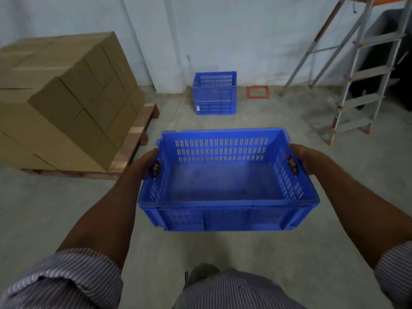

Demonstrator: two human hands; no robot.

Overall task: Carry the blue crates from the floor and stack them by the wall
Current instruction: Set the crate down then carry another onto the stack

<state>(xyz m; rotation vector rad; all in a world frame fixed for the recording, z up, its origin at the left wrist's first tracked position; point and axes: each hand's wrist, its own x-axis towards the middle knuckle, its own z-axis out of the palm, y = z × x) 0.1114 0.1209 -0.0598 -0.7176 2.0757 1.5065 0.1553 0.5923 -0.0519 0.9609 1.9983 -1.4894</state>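
While the left hand [147, 164] and right hand [299, 157] curl fingers through its end slots, the blue crate [223, 184] hangs level above the near floor [66, 215], long axis left to right. Far ahead, stacked crates [214, 93] stand at the wall [211, 30], their white label [198, 107] unreadable.

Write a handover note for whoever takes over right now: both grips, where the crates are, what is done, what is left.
Left grip: fingers curled through the left end handle of the carried crate.
Right grip: the same on the right end handle.
Crate: empty, held off the floor, roughly level, in front of the person.
Stack: what looks like two blue crates by the wall straight ahead, between the cardboard boxes and the stepladder.
Done: those crates stacked, this one lifted.
Left: walk to the stack and set this crate on top. No other crates are in view.
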